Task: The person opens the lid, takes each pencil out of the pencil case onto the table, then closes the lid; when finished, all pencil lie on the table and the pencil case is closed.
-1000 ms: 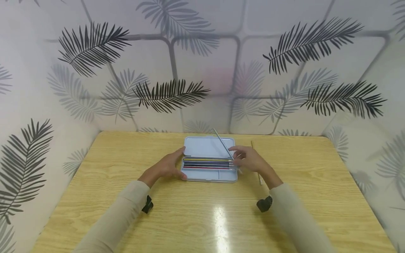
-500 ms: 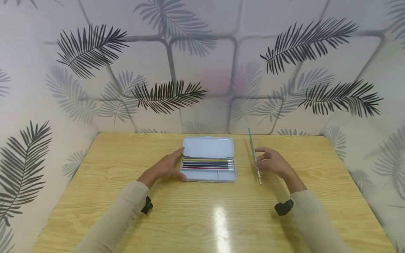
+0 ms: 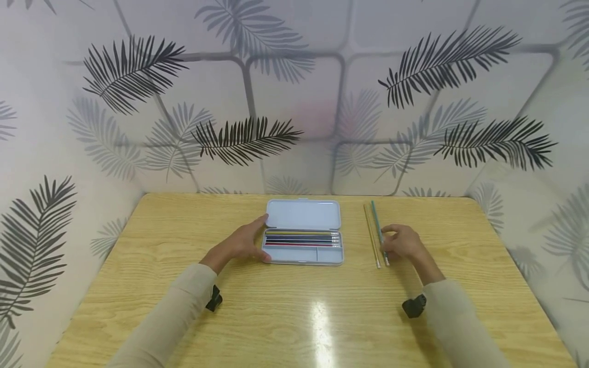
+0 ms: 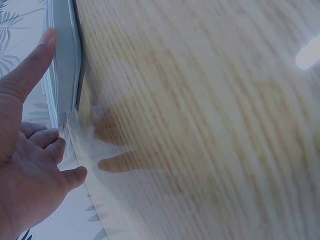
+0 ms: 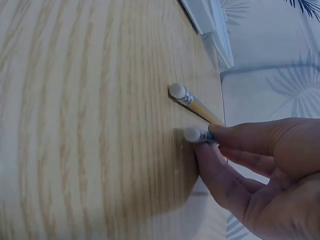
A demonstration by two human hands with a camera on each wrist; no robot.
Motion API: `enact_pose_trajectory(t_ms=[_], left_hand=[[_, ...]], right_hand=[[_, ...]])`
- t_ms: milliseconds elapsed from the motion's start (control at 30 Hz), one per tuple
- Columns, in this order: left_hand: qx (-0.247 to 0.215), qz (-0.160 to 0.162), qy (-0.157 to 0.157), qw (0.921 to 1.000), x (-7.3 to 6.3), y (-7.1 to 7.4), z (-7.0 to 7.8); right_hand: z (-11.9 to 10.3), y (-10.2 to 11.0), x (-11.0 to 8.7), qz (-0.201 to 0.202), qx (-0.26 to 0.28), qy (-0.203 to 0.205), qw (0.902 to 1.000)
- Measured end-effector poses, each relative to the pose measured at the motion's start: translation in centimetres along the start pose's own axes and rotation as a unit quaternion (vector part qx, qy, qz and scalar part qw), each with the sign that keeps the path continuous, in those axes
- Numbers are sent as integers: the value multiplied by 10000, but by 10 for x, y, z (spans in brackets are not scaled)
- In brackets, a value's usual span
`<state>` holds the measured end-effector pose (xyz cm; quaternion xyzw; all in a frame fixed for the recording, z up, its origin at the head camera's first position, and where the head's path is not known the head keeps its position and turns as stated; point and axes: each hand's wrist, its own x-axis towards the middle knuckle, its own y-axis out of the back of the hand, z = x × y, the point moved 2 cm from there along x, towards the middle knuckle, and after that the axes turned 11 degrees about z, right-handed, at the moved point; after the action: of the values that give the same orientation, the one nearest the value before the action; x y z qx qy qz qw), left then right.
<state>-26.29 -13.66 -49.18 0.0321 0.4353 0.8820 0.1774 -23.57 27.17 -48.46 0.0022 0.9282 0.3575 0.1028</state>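
A pale blue pencil case [image 3: 294, 255] lies open, its lid [image 3: 303, 213] folded back. Several pencils [image 3: 299, 238] fill its rear compartment side by side. My left hand [image 3: 241, 242] rests against the case's left end, thumb at the front corner and fingers spread toward the lid; in the left wrist view the straight thumb touches the case's side [image 4: 66, 60]. To the right of the case, my right hand [image 3: 403, 242] pinches a green pencil [image 3: 376, 219] near its eraser end. Just left of it lies a yellow pencil [image 3: 370, 230], roughly parallel, white eraser toward me.
The wooden table [image 3: 257, 312] runs back to a wall [image 3: 317, 168] printed with dark leaves. A small divider makes a short section at the case's front right. Black wrist devices [image 3: 414, 306] sit under both sleeves.
My right hand has carried the green pencil from over the case to the right and lowered it beside the yellow pencil. My left hand stays at the case.
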Motion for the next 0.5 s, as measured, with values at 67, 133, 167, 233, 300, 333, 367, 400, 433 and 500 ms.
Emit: enact_pose_trajectory(t_ms=[67, 133, 167, 233, 300, 333, 367, 400, 433, 500], left_hand=[[9, 11, 11, 10000, 1, 0, -1], [29, 14, 8, 10000, 1, 0, -2], [24, 10, -7, 10000, 0, 0, -1], [27, -10, 3, 10000, 0, 0, -1], [17, -32, 9, 10000, 0, 0, -1], [14, -36, -12, 10000, 0, 0, -1], [10, -35, -5, 10000, 0, 0, -1], [15, -34, 24, 10000, 0, -1, -1], [13, -28, 34, 10000, 0, -1, -2], [7, -12, 50, 10000, 0, -1, -3]], right_hand=[[-2, -2, 0, 130, -312, 138, 9993], [-5, -4, 1, 232, -594, 279, 9976], [-5, -5, 1, 279, -738, 380, 9962], [-6, -7, 1, 301, -931, 545, 9937], [-7, -7, 1, 242, -993, 557, 9932], [-8, -6, 0, 230, -998, 493, 9935], [-9, -4, -1, 228, -1057, 482, 9930], [-11, -3, -1, 211, -1035, 426, 9935], [-12, -1, -1, 205, -1079, 392, 9932], [-16, 1, -1, 238, -1110, 416, 9927]])
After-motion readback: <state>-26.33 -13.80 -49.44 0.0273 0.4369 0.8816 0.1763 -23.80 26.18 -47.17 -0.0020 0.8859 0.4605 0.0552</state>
